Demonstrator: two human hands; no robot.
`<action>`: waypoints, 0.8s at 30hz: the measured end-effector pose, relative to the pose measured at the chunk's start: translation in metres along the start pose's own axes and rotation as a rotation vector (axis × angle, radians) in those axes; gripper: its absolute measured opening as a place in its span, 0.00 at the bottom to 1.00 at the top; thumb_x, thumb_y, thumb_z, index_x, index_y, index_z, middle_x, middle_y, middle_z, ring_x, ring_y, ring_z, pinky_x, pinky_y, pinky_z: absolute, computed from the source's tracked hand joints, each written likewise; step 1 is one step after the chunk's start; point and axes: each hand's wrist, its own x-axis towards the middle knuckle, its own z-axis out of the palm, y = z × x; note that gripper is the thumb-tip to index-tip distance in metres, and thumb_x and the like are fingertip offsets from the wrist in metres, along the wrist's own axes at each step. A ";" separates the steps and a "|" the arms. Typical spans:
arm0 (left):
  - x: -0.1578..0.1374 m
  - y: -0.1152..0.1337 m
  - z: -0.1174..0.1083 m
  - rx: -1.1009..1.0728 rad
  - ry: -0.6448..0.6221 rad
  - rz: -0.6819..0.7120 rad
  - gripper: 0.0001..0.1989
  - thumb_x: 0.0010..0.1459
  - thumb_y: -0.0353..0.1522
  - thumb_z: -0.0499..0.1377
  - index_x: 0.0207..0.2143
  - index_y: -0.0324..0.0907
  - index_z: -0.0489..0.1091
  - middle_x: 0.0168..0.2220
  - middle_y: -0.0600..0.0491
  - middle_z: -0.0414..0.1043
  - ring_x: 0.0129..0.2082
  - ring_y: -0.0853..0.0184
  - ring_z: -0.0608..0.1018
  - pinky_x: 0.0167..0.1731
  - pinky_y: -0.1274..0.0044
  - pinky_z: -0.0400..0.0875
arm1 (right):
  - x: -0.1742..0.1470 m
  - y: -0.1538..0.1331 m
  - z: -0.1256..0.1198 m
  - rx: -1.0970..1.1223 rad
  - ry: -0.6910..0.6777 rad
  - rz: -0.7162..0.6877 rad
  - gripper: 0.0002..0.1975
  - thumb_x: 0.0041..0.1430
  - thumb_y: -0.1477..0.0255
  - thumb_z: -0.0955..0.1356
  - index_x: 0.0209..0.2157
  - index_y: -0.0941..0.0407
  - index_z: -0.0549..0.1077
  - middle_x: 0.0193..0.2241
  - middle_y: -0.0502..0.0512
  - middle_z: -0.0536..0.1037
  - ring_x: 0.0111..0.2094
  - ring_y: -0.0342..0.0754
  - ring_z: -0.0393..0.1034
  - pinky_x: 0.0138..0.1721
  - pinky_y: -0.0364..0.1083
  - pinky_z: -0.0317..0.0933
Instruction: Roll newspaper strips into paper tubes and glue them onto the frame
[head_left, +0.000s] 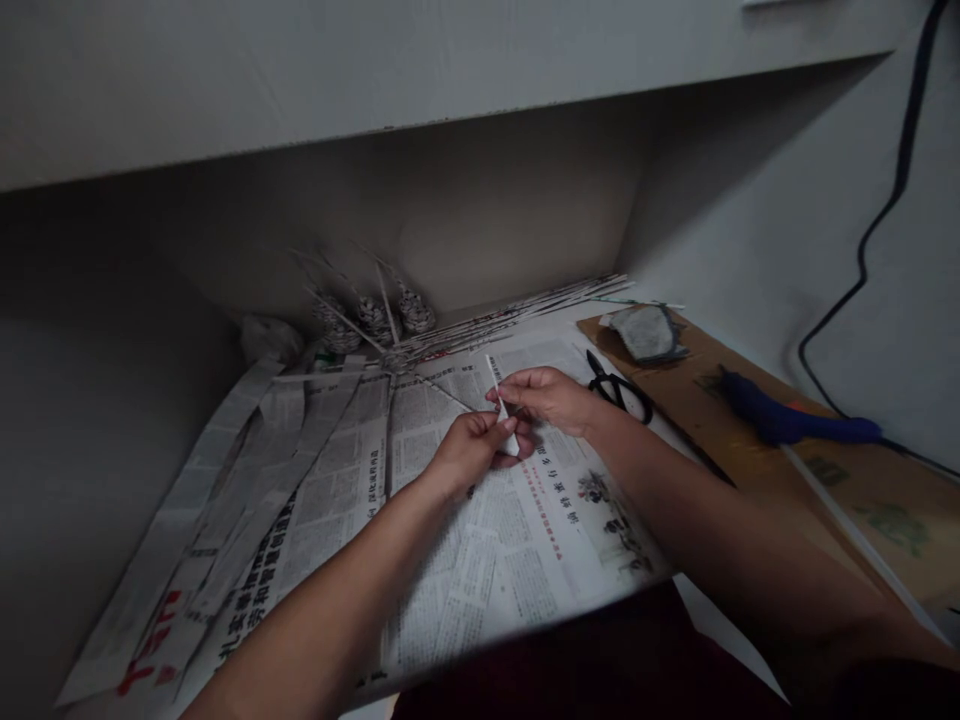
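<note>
You pinch a narrow piece of white paper (512,447) between both hands above spread newspaper (465,540), near the middle of the view. The fingers of your left hand (480,442) close on its lower, wider end; those of your right hand (551,400) grip it just above, and its thin tip points toward twelve o'clock. At ten o'clock from your hands sits a star of crossed paper sticks (394,360), one stick reaching toward your left hand; whether your fingers also hold that stick, you cannot tell from here. Behind the star, at eleven, stand three woven bulbs (415,310). A bundle of thin rods (517,322) lies at twelve. Black scissors (616,392) rest between two and three, and a blue glue gun (784,420) lies at three on brown cardboard (697,425). Long newspaper strips (195,480) fan out between eight and nine.
</note>
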 end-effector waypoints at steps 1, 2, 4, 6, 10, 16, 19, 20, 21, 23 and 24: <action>0.000 0.000 0.000 0.002 -0.001 0.003 0.19 0.51 0.43 0.61 0.34 0.35 0.74 0.29 0.47 0.75 0.32 0.65 0.77 0.32 0.75 0.71 | 0.000 0.000 0.000 -0.016 0.000 -0.006 0.17 0.45 0.62 0.73 0.30 0.60 0.72 0.19 0.48 0.72 0.14 0.38 0.63 0.14 0.38 0.58; 0.000 0.000 0.000 0.005 -0.006 0.005 0.19 0.50 0.44 0.61 0.33 0.35 0.74 0.29 0.47 0.75 0.32 0.65 0.77 0.32 0.75 0.71 | 0.000 0.000 0.001 -0.026 0.026 -0.015 0.16 0.44 0.62 0.74 0.29 0.59 0.71 0.17 0.47 0.71 0.13 0.38 0.63 0.14 0.38 0.57; 0.000 -0.001 0.000 0.005 -0.003 0.004 0.20 0.49 0.44 0.62 0.33 0.35 0.74 0.29 0.47 0.75 0.31 0.65 0.77 0.32 0.75 0.71 | 0.000 0.000 0.002 -0.020 0.111 -0.041 0.17 0.42 0.62 0.75 0.26 0.58 0.68 0.17 0.46 0.71 0.13 0.38 0.62 0.14 0.38 0.56; 0.001 0.001 -0.001 -0.004 0.018 0.015 0.20 0.49 0.44 0.62 0.34 0.35 0.74 0.29 0.47 0.75 0.31 0.66 0.76 0.31 0.75 0.72 | 0.001 -0.001 0.002 -0.021 0.145 -0.051 0.17 0.43 0.60 0.74 0.26 0.58 0.68 0.19 0.47 0.72 0.15 0.38 0.63 0.15 0.38 0.57; 0.003 0.005 -0.007 -0.059 0.107 0.087 0.18 0.52 0.43 0.60 0.34 0.35 0.74 0.29 0.46 0.76 0.30 0.66 0.77 0.30 0.76 0.72 | 0.000 -0.005 -0.004 -0.182 0.114 -0.064 0.17 0.48 0.58 0.71 0.27 0.60 0.73 0.21 0.51 0.75 0.19 0.38 0.65 0.19 0.38 0.56; 0.005 0.007 -0.010 -0.113 0.176 0.110 0.17 0.52 0.41 0.60 0.31 0.33 0.74 0.29 0.44 0.76 0.30 0.65 0.78 0.29 0.78 0.72 | 0.000 -0.003 -0.014 -0.281 0.039 -0.083 0.16 0.45 0.61 0.73 0.27 0.61 0.74 0.22 0.53 0.77 0.22 0.41 0.67 0.24 0.41 0.59; 0.005 0.007 -0.008 -0.145 0.214 0.116 0.16 0.52 0.40 0.61 0.33 0.33 0.74 0.30 0.45 0.76 0.28 0.67 0.77 0.29 0.77 0.72 | 0.000 -0.003 -0.015 -0.263 0.033 -0.077 0.15 0.45 0.63 0.73 0.29 0.61 0.74 0.24 0.54 0.77 0.23 0.41 0.68 0.25 0.41 0.60; 0.005 0.007 -0.007 -0.155 0.229 0.118 0.16 0.52 0.39 0.61 0.34 0.33 0.74 0.30 0.45 0.76 0.28 0.67 0.77 0.29 0.77 0.73 | 0.000 -0.003 -0.014 -0.249 0.038 -0.072 0.15 0.45 0.63 0.73 0.30 0.61 0.74 0.25 0.54 0.78 0.23 0.41 0.68 0.25 0.41 0.60; 0.005 0.008 -0.007 -0.162 0.239 0.120 0.16 0.51 0.39 0.61 0.34 0.33 0.74 0.30 0.45 0.76 0.27 0.68 0.77 0.29 0.77 0.73 | 0.000 -0.003 -0.014 -0.238 0.047 -0.070 0.15 0.45 0.63 0.73 0.30 0.61 0.74 0.25 0.54 0.78 0.23 0.41 0.68 0.25 0.41 0.60; 0.005 0.008 -0.007 -0.168 0.251 0.128 0.16 0.51 0.39 0.62 0.35 0.34 0.74 0.30 0.46 0.76 0.28 0.68 0.77 0.28 0.77 0.73 | 0.000 -0.003 -0.011 -0.250 0.083 -0.077 0.13 0.46 0.64 0.72 0.29 0.60 0.73 0.23 0.53 0.77 0.21 0.41 0.67 0.24 0.41 0.59; 0.005 0.008 -0.007 -0.168 0.256 0.135 0.16 0.51 0.39 0.62 0.35 0.34 0.74 0.30 0.46 0.76 0.28 0.68 0.77 0.28 0.77 0.73 | 0.001 -0.003 -0.010 -0.280 0.111 -0.089 0.12 0.47 0.64 0.71 0.27 0.60 0.72 0.22 0.52 0.76 0.21 0.41 0.66 0.23 0.41 0.59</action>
